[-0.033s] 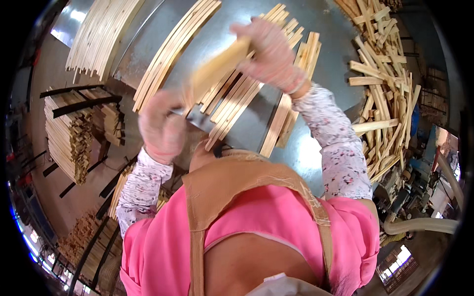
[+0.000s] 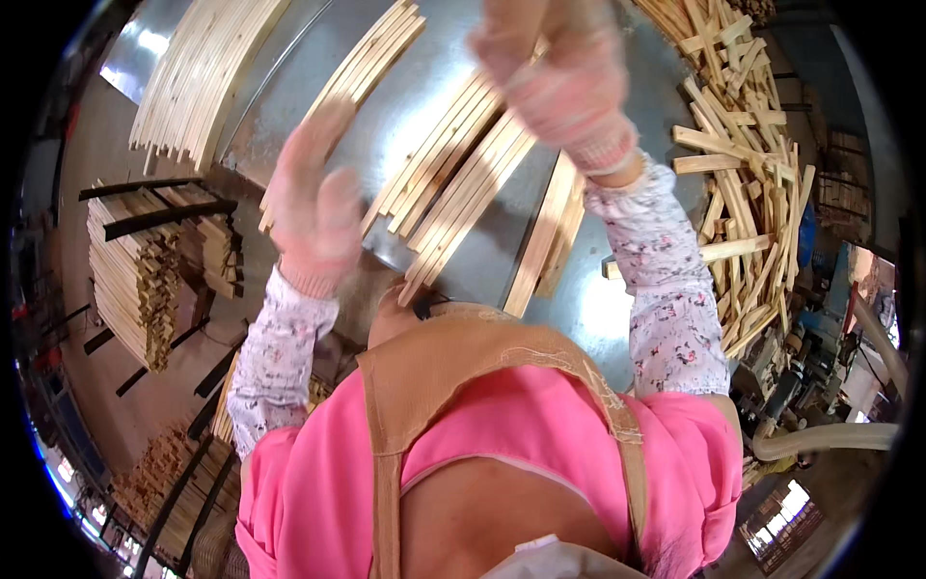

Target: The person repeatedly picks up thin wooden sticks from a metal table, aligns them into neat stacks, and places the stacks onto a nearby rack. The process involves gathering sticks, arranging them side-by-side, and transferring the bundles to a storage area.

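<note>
My left hand (image 2: 316, 207), in a pale pinkish glove, is raised over the left group of wooden strips (image 2: 371, 53). Its fingers are stretched and the thumb stands apart, with nothing between them. Farther forward, my right hand (image 2: 569, 92) wears a similar glove and is smeared by motion above the middle strips. Whether it holds a piece of wood is hard to make out. Beneath and between the hands lie parallel middle strips (image 2: 473, 188) of light wood. Two more strips (image 2: 547, 232) rest below my right wrist.
The strips lie on a shiny metal table (image 2: 289, 106). A neat row of long strips (image 2: 198, 82) is at far left, and a jumbled pile of wood pieces (image 2: 743, 164) runs along the right. Stacked wood (image 2: 130, 275) sits on a black-barred rack at left.
The blurred board between my hands no longer spans them. My right hand has moved forward and right; my left hand has opened and lifted its fingers forward.
</note>
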Demonstrator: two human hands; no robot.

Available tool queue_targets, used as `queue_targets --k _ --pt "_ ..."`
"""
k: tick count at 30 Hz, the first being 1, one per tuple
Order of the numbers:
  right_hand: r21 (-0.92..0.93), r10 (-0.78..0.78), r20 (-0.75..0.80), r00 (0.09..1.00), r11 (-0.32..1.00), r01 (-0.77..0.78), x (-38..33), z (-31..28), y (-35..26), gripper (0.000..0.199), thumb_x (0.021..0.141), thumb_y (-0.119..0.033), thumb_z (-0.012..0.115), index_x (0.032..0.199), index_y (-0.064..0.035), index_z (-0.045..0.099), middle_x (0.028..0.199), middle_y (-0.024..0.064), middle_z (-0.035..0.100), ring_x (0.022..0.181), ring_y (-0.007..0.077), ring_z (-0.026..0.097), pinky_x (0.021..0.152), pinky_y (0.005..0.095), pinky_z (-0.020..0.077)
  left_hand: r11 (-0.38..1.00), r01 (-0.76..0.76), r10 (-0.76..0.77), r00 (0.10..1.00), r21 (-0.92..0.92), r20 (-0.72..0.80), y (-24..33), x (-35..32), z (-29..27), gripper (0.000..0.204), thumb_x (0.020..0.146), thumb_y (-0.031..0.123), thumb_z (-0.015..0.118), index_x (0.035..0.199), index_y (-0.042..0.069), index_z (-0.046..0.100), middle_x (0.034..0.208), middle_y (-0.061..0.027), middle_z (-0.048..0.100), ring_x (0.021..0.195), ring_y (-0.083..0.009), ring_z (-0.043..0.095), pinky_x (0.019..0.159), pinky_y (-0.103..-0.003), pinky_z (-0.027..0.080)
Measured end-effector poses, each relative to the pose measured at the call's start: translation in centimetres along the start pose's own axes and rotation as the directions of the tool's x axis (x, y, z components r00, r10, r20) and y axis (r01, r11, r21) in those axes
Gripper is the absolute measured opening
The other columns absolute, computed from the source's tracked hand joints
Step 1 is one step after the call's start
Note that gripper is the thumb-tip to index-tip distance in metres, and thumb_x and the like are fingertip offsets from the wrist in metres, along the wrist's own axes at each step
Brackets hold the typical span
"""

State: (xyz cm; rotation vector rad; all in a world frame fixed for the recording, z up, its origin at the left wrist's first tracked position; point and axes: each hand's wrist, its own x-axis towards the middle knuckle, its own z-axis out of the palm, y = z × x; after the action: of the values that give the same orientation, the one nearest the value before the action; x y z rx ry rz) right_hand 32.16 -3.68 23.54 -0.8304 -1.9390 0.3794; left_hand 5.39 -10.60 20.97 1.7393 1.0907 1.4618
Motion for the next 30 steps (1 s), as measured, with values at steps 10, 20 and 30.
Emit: queue_targets --k 10,20,30 --pt "0.564 0.943 -0.090 0.322 0.314 -0.763 -4.2 0.4 11.4 0.046 0.111 -0.041 0.057 0.138 -0.0049 0.066 0.109 0.0129 0.075 0.103 0.0171 0.072 0.088 0.0326 0.0597 0.490 0.328 -0.654 0.751 0.808 0.092 -10.5 1.1 3.5 0.061 0.084 0.061 0.076 0.100 0.002 0.078 0.097 -0.0213 0.073 0.102 -0.0356 0.068 0.100 -0.051 0.049" --pt "-0.691 0.774 -0.124 0.621 0.382 -0.614 -6.2 -2.0 25.0 0.056 0.094 -0.046 0.070 0.140 -0.0139 0.066 0.131 0.0162 0.071 0.126 0.0386 0.063 0.106 0.0511 0.0510 0.455 -0.034 -0.301 0.935 0.890 0.190 -19.2 -4.1 0.6 0.068 0.086 0.030 0.084 0.143 0.004 0.057 0.148 -0.0181 0.055 0.135 -0.0381 0.053 0.120 -0.054 0.036" --pt "-0.470 0.828 0.053 0.557 0.513 -0.718 -1.4 -3.7 27.8 0.054 0.100 -0.057 0.061 0.118 -0.0107 0.083 0.136 0.0192 0.073 0.125 0.0352 0.068 0.111 0.0430 0.0509 0.638 -0.193 -0.149 0.919 0.746 0.365 -14.5 -8.4 10.7 0.072 0.083 0.029 0.084 0.141 0.001 0.053 0.137 -0.0182 0.057 0.124 -0.0439 0.057 0.107 -0.062 0.043"
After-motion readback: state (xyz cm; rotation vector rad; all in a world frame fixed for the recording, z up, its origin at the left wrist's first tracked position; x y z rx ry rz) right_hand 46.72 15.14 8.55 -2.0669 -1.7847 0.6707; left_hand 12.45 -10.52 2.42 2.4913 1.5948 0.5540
